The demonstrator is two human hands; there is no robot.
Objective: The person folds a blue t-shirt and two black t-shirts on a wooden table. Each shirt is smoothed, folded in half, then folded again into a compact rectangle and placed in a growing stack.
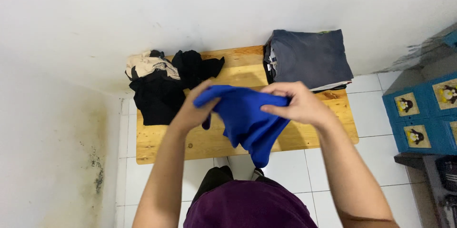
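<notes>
A bright blue garment [247, 121] hangs bunched between both hands, above a low wooden table [162, 144]. My left hand [196, 109] grips its left upper edge. My right hand [297, 104] pinches the right upper edge, with its fingers curled over the cloth. The lower part of the garment droops toward the front edge of the table.
A heap of unfolded black and cream clothes [162, 78] lies on the table's left end. A stack of folded grey garments [307, 59] sits at its right end by the white wall. A blue plastic drawer unit [426, 114] stands on the tiled floor at right.
</notes>
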